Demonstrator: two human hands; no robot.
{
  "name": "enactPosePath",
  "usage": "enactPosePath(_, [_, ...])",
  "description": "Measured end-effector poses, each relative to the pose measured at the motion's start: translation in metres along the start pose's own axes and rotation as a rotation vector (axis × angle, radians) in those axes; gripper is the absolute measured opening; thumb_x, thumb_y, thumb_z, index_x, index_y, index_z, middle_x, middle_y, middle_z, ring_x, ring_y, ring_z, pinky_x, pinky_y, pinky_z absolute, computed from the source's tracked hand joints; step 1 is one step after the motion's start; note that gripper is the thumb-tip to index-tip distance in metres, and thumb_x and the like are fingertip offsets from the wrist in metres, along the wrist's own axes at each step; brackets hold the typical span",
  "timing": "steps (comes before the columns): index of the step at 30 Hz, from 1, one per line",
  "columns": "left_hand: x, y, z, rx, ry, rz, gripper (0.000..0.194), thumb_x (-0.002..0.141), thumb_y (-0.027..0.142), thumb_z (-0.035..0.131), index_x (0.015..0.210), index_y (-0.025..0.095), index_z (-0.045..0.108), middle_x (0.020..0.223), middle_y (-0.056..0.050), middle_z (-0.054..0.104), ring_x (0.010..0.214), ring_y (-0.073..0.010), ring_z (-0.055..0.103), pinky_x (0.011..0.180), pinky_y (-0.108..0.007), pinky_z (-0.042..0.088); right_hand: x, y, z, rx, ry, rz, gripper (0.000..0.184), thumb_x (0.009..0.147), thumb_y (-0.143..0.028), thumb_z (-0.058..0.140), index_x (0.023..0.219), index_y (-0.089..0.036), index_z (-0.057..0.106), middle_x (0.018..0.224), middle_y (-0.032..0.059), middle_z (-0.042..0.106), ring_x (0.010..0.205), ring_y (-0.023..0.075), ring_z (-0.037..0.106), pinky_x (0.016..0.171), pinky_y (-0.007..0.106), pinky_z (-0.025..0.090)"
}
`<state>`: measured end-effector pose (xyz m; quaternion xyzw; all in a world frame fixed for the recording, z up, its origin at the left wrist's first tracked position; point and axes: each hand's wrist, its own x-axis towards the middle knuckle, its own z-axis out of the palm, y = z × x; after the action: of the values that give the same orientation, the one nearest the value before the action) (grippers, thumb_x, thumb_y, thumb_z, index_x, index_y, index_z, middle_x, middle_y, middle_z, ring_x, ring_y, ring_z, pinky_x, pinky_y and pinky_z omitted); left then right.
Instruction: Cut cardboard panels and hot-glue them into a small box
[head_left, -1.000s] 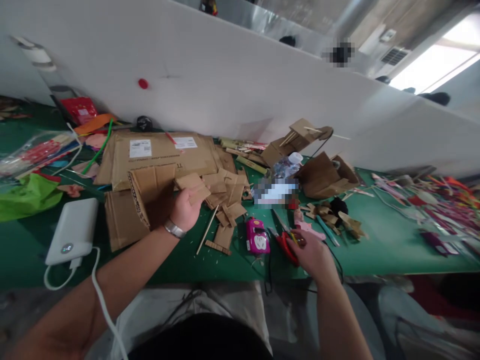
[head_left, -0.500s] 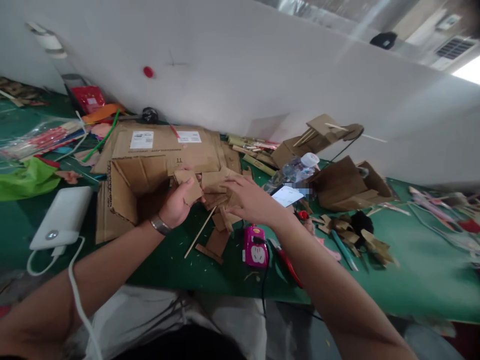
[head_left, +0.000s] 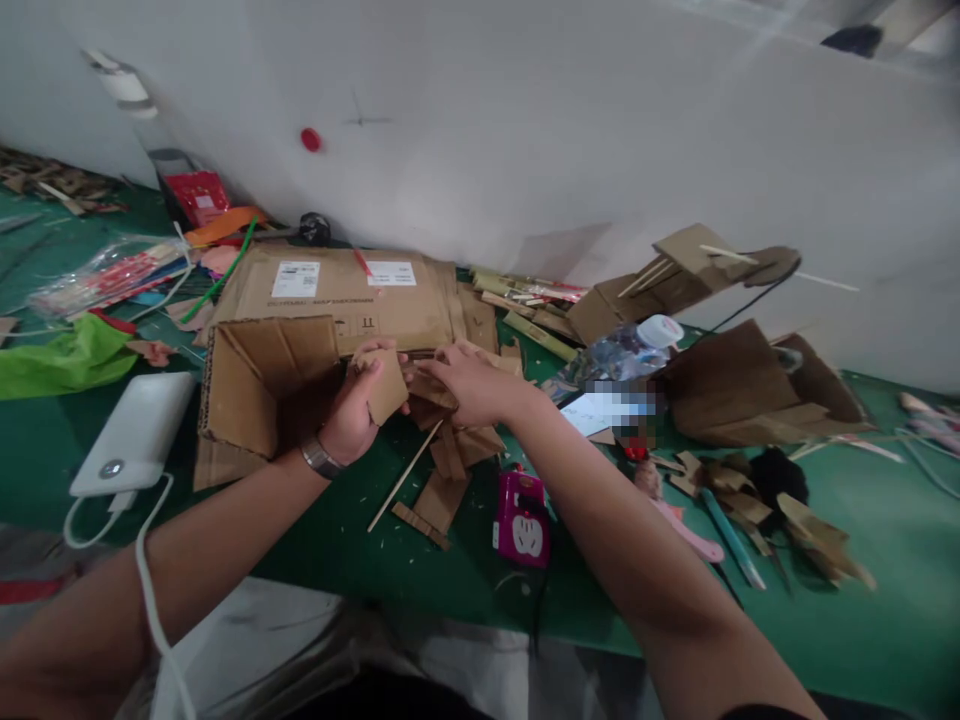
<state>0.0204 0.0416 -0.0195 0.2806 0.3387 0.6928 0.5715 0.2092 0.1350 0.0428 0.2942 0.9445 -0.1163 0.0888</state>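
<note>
Just swung R hand (head_left: 476, 385) in from table's (head_left: 892, 610) near edge to scraps (head_left: 450, 455) beside L hand (head_left: 352, 415), so prob. put both to same job. Had card pc. (head_left: 389, 387) clamped in L fingers, just beside box (head_left: 236, 385), back from near edge; couldn't tell R fingers' grip. Couldn't make out box's shadowed contents; spotted sticks (head_left: 112, 283) in clear bag, table's L side.

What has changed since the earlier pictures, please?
The right hand has left the red-handled scissors and moved leftward to the cardboard scraps. The box seems shifted left. The left hand still holds its cardboard piece; the power bank stayed put.
</note>
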Motion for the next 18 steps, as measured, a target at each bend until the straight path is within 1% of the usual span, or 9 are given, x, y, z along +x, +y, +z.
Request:
enactPosePath(3, [-0.001, -0.001, -0.001, 0.007, 0.007, -0.001, 0.05, 0.084, 0.055, 0.087, 0.12, 0.027, 0.066, 0.114, -0.007, 0.072, 0.092, -0.0245, 0.073, 0.055, -0.026, 0.059, -0.002, -0.003, 0.003, -0.009, -0.016, -0.025, 0.09, 0.081, -0.024, 0.085, 0.163, -0.019, 0.049, 0.167, 0.0235, 0.044, 0.148, 0.0441, 0.05, 0.114, 0.056, 0.049])
enactPosePath(4, [-0.002, 0.0, 0.0, 0.005, 0.006, -0.009, 0.05, 0.084, 0.055, 0.087, 0.12, 0.027, 0.066, 0.113, -0.007, 0.072, 0.092, -0.0247, 0.072, 0.055, -0.026, 0.058, -0.002, -0.005, 0.003, -0.022, -0.02, -0.033, 0.088, 0.081, -0.026, 0.085, 0.162, -0.018, 0.051, 0.168, 0.0238, 0.043, 0.148, 0.0447, 0.05, 0.113, 0.056, 0.049])
enactPosePath(5, [-0.002, 0.0, 0.0, 0.003, 0.003, -0.017, 0.049, 0.085, 0.055, 0.087, 0.12, 0.027, 0.065, 0.113, -0.007, 0.072, 0.092, -0.0249, 0.072, 0.055, -0.027, 0.058, -0.001, -0.006, 0.004, -0.04, -0.023, -0.036, 0.086, 0.081, -0.026, 0.085, 0.16, -0.017, 0.053, 0.166, 0.0236, 0.046, 0.146, 0.0447, 0.051, 0.112, 0.056, 0.05])
enactPosePath(7, [-0.003, 0.001, 0.001, -0.002, -0.005, -0.022, 0.048, 0.086, 0.054, 0.086, 0.12, 0.027, 0.065, 0.113, -0.007, 0.072, 0.091, -0.0246, 0.071, 0.055, -0.027, 0.058, 0.0, -0.01, 0.003, -0.069, -0.027, -0.036, 0.08, 0.08, -0.025, 0.084, 0.156, -0.018, 0.057, 0.155, 0.0211, 0.056, 0.139, 0.0424, 0.057, 0.108, 0.053, 0.052])
enactPosePath(9, [-0.005, 0.004, 0.002, -0.007, -0.013, -0.013, 0.047, 0.086, 0.054, 0.085, 0.119, 0.027, 0.066, 0.114, -0.007, 0.072, 0.091, -0.0242, 0.071, 0.056, -0.027, 0.057, 0.001, -0.013, 0.003, -0.081, -0.029, -0.036, 0.076, 0.081, -0.024, 0.082, 0.153, -0.017, 0.06, 0.146, 0.0198, 0.061, 0.133, 0.0408, 0.06, 0.105, 0.052, 0.053])
enactPosePath(12, [-0.007, 0.007, 0.004, -0.023, -0.014, -0.001, 0.047, 0.085, 0.057, 0.087, 0.118, 0.028, 0.067, 0.114, -0.007, 0.072, 0.092, -0.0239, 0.071, 0.056, -0.025, 0.056, -0.001, -0.016, 0.004, -0.062, -0.009, -0.002, 0.08, 0.079, -0.027, 0.084, 0.154, -0.013, 0.059, 0.142, 0.022, 0.061, 0.132, 0.0427, 0.06, 0.107, 0.053, 0.052])
enactPosePath(14, [-0.007, 0.009, 0.004, -0.032, -0.016, 0.001, 0.049, 0.084, 0.058, 0.087, 0.118, 0.029, 0.068, 0.113, -0.007, 0.072, 0.091, -0.0236, 0.071, 0.056, -0.025, 0.056, -0.006, -0.016, 0.004, -0.038, 0.003, 0.034, 0.085, 0.079, -0.031, 0.086, 0.156, -0.013, 0.056, 0.141, 0.0217, 0.06, 0.132, 0.0412, 0.06, 0.109, 0.051, 0.052])
enactPosePath(16, [-0.008, 0.01, 0.005, -0.038, -0.03, 0.005, 0.051, 0.084, 0.062, 0.087, 0.119, 0.028, 0.069, 0.115, -0.007, 0.072, 0.091, -0.0238, 0.071, 0.056, -0.026, 0.058, -0.016, -0.015, 0.0, 0.018, 0.032, 0.08, 0.09, 0.08, -0.034, 0.085, 0.16, -0.014, 0.051, 0.143, 0.0202, 0.058, 0.132, 0.0383, 0.062, 0.11, 0.047, 0.052])
enactPosePath(18, [-0.01, 0.011, 0.006, -0.051, -0.061, 0.004, 0.055, 0.085, 0.068, 0.085, 0.119, 0.027, 0.069, 0.116, -0.008, 0.072, 0.091, -0.024, 0.071, 0.056, -0.027, 0.059, -0.033, -0.015, -0.007, 0.144, 0.11, 0.156, 0.093, 0.082, -0.035, 0.083, 0.165, -0.015, 0.045, 0.145, 0.0197, 0.057, 0.134, 0.0385, 0.062, 0.112, 0.048, 0.052])
